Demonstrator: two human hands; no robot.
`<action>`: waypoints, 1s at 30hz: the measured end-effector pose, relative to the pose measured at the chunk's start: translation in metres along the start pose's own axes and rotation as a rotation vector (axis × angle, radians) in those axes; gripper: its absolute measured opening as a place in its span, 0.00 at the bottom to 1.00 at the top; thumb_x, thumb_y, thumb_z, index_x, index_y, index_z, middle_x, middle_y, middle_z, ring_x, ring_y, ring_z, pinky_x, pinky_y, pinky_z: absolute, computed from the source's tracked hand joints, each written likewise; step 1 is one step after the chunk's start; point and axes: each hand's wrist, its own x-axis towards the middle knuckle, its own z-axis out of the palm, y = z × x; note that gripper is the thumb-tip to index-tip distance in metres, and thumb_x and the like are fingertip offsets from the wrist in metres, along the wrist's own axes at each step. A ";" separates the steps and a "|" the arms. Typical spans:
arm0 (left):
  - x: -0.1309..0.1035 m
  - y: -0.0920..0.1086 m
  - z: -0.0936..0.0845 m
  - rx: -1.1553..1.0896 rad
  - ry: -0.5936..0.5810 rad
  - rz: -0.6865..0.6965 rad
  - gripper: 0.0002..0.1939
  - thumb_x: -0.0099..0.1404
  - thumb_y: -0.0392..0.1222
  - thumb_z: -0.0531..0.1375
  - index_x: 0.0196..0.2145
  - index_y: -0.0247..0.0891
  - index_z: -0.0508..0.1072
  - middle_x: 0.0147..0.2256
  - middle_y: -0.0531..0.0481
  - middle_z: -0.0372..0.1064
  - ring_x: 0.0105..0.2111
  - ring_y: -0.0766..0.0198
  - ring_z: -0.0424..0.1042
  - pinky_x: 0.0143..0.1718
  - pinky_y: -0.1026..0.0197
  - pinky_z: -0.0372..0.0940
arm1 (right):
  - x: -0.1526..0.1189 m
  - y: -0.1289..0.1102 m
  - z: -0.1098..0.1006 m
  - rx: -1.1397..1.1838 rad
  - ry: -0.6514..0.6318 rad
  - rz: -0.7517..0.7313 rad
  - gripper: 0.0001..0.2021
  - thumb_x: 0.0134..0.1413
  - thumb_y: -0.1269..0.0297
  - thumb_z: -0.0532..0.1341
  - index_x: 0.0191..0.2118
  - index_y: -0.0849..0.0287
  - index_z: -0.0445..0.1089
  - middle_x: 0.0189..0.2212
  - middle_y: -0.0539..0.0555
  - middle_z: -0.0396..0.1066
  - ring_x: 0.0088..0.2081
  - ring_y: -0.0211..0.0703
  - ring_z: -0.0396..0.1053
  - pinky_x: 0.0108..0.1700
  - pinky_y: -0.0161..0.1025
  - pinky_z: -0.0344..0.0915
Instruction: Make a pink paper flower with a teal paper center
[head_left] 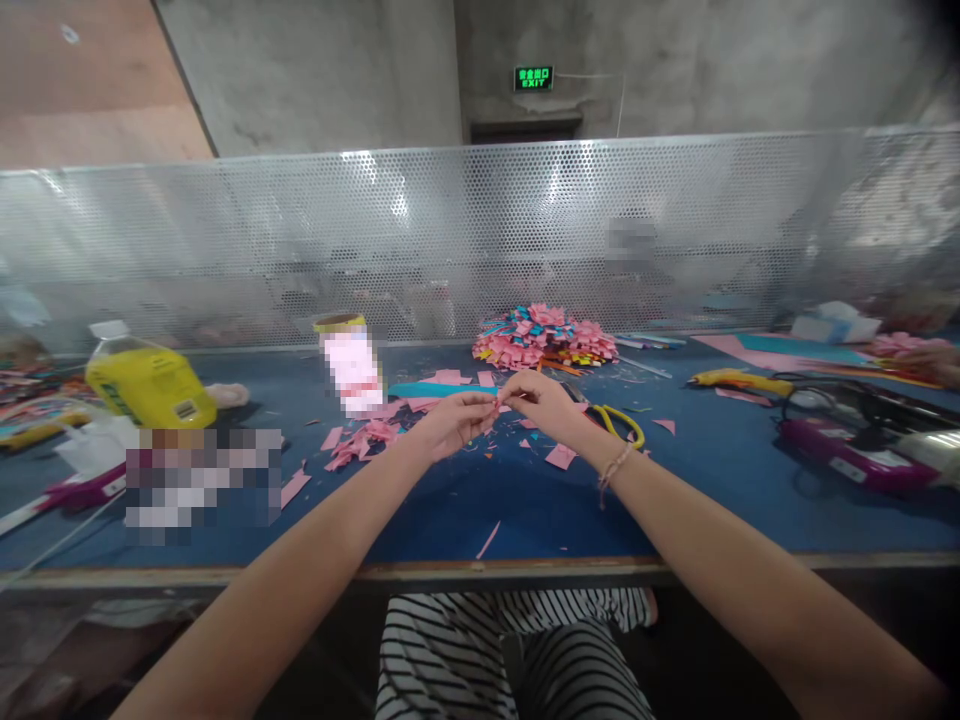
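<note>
My left hand (461, 422) and my right hand (541, 402) meet over the middle of the table, fingertips pinched together on a small pink paper piece (498, 400). Most of that piece is hidden by the fingers. Yellow-handled scissors (619, 425) lie just right of my right hand, partly behind the wrist. Beyond my left hand are a blue paper strip (420, 389) and flat pink scraps. Left of it sits a loose heap of cut pink paper (365, 443). Farther back rises a pile of pink, blue and yellow paper pieces (544, 340).
At left stand a bottle of yellow liquid (150, 375) and a purple power strip (90, 490). A yellow glue gun (739, 381) and another purple power strip (855, 455) lie at right. A perforated metal panel (420, 240) closes off the back. Another person's hand (934, 362) shows at far right.
</note>
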 end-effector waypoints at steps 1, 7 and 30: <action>0.000 0.000 0.000 -0.002 -0.012 -0.001 0.07 0.49 0.25 0.60 0.27 0.31 0.71 0.24 0.52 0.69 0.24 0.75 0.68 0.31 0.71 0.63 | 0.000 -0.001 0.000 0.004 -0.007 0.004 0.05 0.47 0.72 0.55 0.27 0.57 0.68 0.30 0.51 0.66 0.35 0.37 0.64 0.40 0.37 0.60; -0.001 0.000 0.000 0.032 -0.065 0.048 0.09 0.47 0.28 0.63 0.29 0.32 0.71 0.24 0.53 0.68 0.23 0.75 0.67 0.29 0.71 0.63 | 0.000 -0.006 0.004 0.242 0.029 0.191 0.04 0.44 0.70 0.57 0.31 0.58 0.63 0.29 0.50 0.65 0.31 0.35 0.65 0.37 0.36 0.64; -0.004 0.000 0.003 0.038 -0.047 0.130 0.08 0.45 0.31 0.64 0.25 0.33 0.69 0.23 0.54 0.68 0.24 0.74 0.68 0.31 0.69 0.62 | 0.000 -0.016 0.004 0.589 -0.064 0.475 0.04 0.42 0.66 0.61 0.24 0.61 0.65 0.19 0.48 0.69 0.25 0.33 0.68 0.34 0.34 0.66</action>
